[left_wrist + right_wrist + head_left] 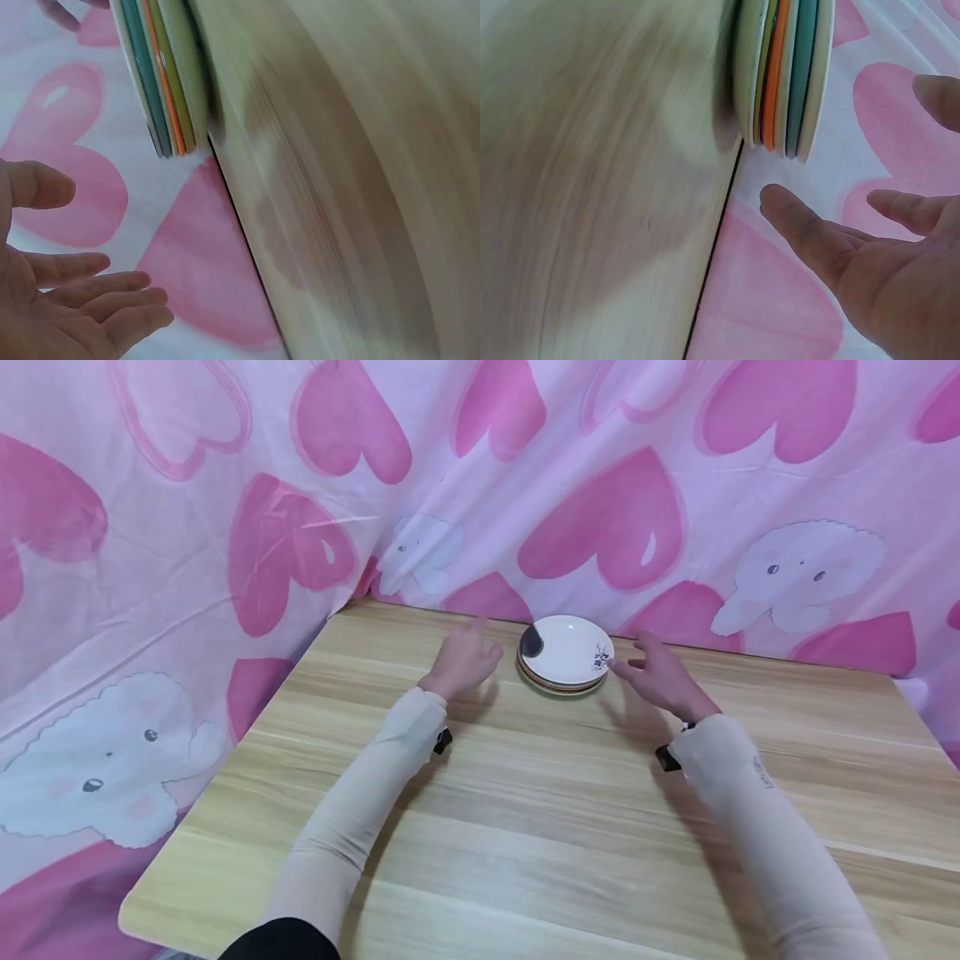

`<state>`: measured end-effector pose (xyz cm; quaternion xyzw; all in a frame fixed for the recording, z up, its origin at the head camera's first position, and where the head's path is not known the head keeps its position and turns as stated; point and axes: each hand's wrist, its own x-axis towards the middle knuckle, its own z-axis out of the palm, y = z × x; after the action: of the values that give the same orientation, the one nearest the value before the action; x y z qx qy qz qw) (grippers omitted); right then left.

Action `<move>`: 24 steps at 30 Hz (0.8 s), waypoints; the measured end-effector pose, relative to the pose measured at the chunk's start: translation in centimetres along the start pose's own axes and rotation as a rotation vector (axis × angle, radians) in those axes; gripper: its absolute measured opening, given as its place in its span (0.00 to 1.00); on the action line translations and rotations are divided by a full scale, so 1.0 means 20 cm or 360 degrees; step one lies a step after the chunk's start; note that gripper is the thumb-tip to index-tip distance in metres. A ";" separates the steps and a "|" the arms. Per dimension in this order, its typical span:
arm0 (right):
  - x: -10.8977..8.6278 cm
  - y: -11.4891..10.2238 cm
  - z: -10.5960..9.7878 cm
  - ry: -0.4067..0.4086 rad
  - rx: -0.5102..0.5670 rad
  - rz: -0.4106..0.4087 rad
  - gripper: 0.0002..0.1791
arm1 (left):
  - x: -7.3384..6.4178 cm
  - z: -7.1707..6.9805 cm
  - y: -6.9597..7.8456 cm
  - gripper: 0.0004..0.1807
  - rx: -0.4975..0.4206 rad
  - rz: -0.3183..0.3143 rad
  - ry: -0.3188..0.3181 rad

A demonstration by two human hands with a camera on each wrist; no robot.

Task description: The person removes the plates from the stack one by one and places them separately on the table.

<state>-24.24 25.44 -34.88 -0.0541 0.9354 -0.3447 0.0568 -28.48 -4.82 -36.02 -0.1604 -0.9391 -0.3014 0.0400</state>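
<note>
A stack of several plates (pixel 566 650) lies near the back edge of the table; the top one is white with a dark patch and a small dark branch print. Teal, orange and olive rims show lower in the stack (pixel 154 75) from the side. To its left, my left hand (pixel 462 658) hovers with fingers spread, apart from the plates. On the other side my right hand (pixel 660 675) is held near the rim, fingers extended; a gap separates it from the stack (pixel 784 75) in the right wrist view. Both hands hold nothing.
The wooden table (pixel 510 827) has a rounded front left corner. A pink and white curtain (pixel 450 468) with hearts and cartoon animals hangs right behind the table and along its left side. Dark straps with small black devices sit at both wrists.
</note>
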 end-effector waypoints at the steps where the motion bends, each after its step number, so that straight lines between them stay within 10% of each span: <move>1: 0.01 0.00 0.00 -0.0004 0.0029 0.0007 0.42 | 0.00 0.01 0.01 0.34 -0.0041 -0.0003 -0.0013; 24: 0.13 0.01 0.10 0.0089 0.0310 0.0081 0.35 | 0.08 0.15 0.08 0.31 -0.0313 -0.0097 -0.0165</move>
<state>-26.62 23.96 -36.67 -0.0150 0.8997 -0.4339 0.0442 -29.38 -1.45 -37.42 -0.1503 -0.9103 -0.3843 -0.0337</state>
